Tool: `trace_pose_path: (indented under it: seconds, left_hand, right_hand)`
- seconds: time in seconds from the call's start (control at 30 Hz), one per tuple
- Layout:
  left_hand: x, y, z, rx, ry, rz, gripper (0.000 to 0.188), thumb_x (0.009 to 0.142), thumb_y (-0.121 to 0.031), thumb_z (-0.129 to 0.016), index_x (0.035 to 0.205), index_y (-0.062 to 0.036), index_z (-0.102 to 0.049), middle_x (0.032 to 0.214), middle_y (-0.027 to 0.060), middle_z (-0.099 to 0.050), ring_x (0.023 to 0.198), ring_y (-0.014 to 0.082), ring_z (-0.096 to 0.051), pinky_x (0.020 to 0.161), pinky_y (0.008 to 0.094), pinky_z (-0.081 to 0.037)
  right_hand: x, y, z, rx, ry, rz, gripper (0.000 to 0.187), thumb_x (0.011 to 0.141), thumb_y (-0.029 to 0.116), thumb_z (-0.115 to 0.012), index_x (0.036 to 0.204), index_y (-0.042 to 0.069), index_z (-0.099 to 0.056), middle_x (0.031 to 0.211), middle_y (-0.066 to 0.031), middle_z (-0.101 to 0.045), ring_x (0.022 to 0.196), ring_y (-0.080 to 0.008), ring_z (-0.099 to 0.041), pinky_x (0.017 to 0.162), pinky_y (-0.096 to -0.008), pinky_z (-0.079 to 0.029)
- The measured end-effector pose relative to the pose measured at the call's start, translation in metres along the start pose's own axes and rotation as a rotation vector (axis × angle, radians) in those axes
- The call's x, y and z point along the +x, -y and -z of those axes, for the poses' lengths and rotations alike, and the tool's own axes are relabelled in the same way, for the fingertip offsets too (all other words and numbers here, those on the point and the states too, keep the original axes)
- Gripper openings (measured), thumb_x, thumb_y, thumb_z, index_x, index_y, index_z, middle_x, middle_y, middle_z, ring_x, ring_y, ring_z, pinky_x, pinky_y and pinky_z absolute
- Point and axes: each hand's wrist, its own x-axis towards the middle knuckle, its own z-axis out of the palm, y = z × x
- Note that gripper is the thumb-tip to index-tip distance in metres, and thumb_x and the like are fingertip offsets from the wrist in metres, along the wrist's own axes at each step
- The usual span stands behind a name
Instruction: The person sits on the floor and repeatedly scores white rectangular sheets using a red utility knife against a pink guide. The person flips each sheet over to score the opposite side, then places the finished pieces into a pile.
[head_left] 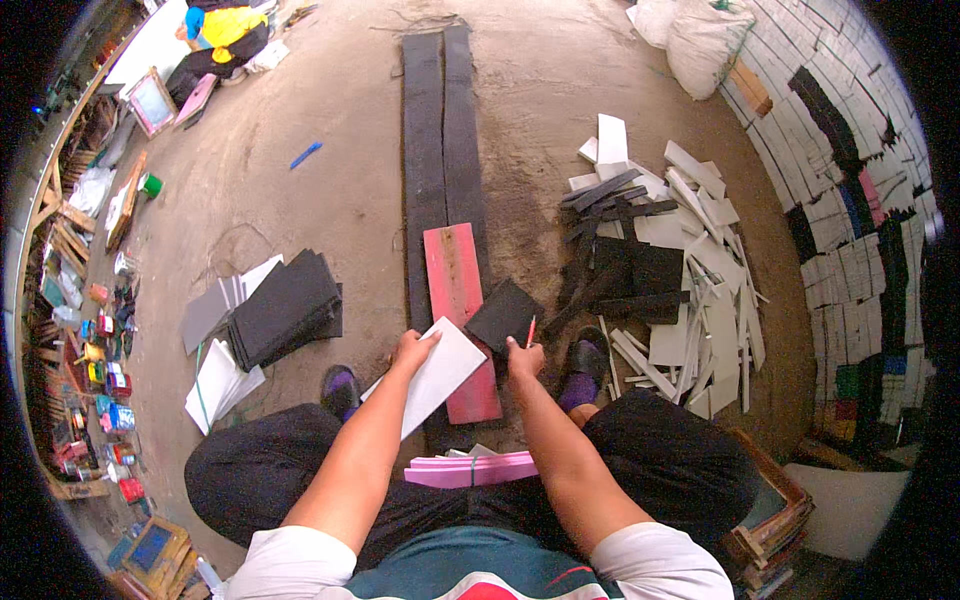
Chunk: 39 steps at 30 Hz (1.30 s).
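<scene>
My left hand is closed on the edge of a stiff white sheet, which lies tilted across a pink board. In my right hand is a thin red pen or pencil, pointing away from me. The right fingers also meet the near edge of a black sheet, though whether they grip it I cannot tell. The pink board rests on two long dark planks laid side by side. Closer to my body, between my legs, sits a bundle of pink sheets.
Stacked black sheets and white sheets lie at left. A loose heap of white offcuts and black strips spreads at right. Farther off are a blue pen, a sack and a wall of stacked sheets.
</scene>
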Motion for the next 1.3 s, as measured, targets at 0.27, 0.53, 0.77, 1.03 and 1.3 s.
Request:
trace_pose_path:
  seconds: [0.27,0.53,0.77,1.03,1.3]
  left_hand:
    - [0.008,0.010,-0.007,-0.099,0.053,-0.006,0.071,0.082,-0.061,-0.073,0.109,0.0054,-0.071,0.108,0.0247,-0.072,0.102,0.0345,-0.070,0.089,0.0444,-0.052]
    - [0.004,0.000,-0.026,-0.069,0.011,-0.077,0.069,0.087,-0.061,-0.069,0.106,0.0059,-0.071,0.108,0.0259,-0.072,0.102,0.0378,-0.069,0.089,0.0460,-0.051]
    - [-0.011,0.020,-0.013,-0.095,-0.172,-0.098,0.067,0.094,-0.059,-0.061,0.104,0.0074,-0.067,0.107,0.0299,-0.069,0.103,0.0431,-0.067,0.089,0.0490,-0.050]
    - [-0.037,0.015,-0.011,-0.245,-0.141,-0.068,0.061,0.096,-0.055,-0.063,0.101,0.0052,-0.066,0.096,0.0183,-0.071,0.091,0.0295,-0.068,0.084,0.0420,-0.051]
    - [-0.040,-0.001,-0.012,-0.705,0.248,-0.099,0.047,0.101,-0.043,-0.061,0.112,0.0019,-0.068,0.100,0.0084,-0.072,0.089,0.0186,-0.067,0.081,0.0350,-0.052]
  right_hand:
    - [0.014,0.004,-0.018,0.515,0.277,-0.262,0.027,0.073,0.012,-0.087,0.082,0.002,-0.064,0.079,-0.0046,-0.065,0.068,-0.0174,-0.060,0.063,-0.0382,-0.048]
    - [0.066,-0.042,-0.093,0.569,0.209,-0.198,0.017,0.090,0.016,-0.072,0.091,0.006,-0.059,0.073,-0.0066,-0.066,0.056,-0.0208,-0.058,0.051,-0.0398,-0.046]
    - [0.052,-0.025,-0.096,0.704,0.106,0.100,0.023,0.103,0.030,-0.057,0.107,0.008,-0.054,0.078,-0.0039,-0.061,0.044,-0.0167,-0.049,0.038,-0.0370,-0.044]
    - [0.034,-0.001,-0.072,0.848,0.523,-0.245,0.025,0.104,0.033,-0.057,0.127,0.026,-0.063,0.092,-0.0011,-0.056,0.050,-0.0145,-0.046,0.043,-0.0367,-0.046]
    - [0.106,-0.006,-0.018,0.517,0.289,0.381,0.027,0.091,0.004,-0.068,0.118,0.002,-0.069,0.094,-0.0031,-0.067,0.060,-0.0136,-0.059,0.048,-0.0319,-0.051]
